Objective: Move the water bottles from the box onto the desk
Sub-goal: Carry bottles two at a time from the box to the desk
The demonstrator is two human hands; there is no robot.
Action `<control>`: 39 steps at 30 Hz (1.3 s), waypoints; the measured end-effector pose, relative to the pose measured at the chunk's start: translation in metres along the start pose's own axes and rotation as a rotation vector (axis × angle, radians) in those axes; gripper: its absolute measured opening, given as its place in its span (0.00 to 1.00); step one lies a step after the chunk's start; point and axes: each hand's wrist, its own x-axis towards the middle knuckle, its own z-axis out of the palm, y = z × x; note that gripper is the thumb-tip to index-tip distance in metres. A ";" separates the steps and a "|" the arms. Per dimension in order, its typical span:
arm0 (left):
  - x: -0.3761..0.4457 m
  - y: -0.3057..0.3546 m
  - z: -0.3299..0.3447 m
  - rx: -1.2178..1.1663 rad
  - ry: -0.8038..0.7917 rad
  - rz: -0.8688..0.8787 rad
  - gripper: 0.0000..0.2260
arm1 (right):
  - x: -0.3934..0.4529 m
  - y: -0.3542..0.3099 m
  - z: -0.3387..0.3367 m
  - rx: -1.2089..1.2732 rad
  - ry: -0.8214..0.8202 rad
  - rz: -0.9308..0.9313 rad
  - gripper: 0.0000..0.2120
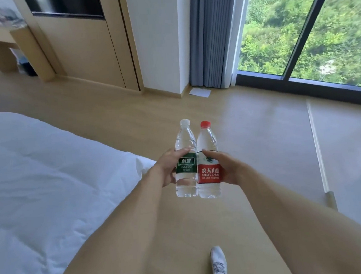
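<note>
the left hand (167, 170) curls its grip round the green-labelled bottle (184, 160), thumb across the top of the label. the right hand (225, 168) holds the red-labelled bottle (208, 162) the same way, thumb lying on the upper part of its label. both bottles stand upright in the air above the wooden floor (251, 144), side by side and touching along their bodies. the green-labelled bottle has a white cap, the red-labelled bottle a red cap, and both look full of clear water. relative to the bottles, a bed with white bedding (38, 180) lies to the left, a wooden desk (1, 42) stands far off at the upper left, and a big window (296, 30) with a grey curtain (208, 35) is at the upper right. below the bottles a foot in a white shoe (218, 263) rests on the floor.
</note>
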 end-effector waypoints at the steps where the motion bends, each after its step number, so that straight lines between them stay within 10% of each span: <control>1: 0.016 0.011 0.002 -0.010 0.014 -0.003 0.17 | 0.014 -0.015 -0.010 -0.003 -0.010 0.007 0.21; 17: 0.203 0.143 -0.034 -0.125 0.179 0.098 0.25 | 0.201 -0.185 -0.063 -0.067 -0.102 0.052 0.24; 39: 0.423 0.300 -0.288 -0.321 0.141 0.122 0.24 | 0.528 -0.369 0.046 -0.194 -0.105 0.031 0.25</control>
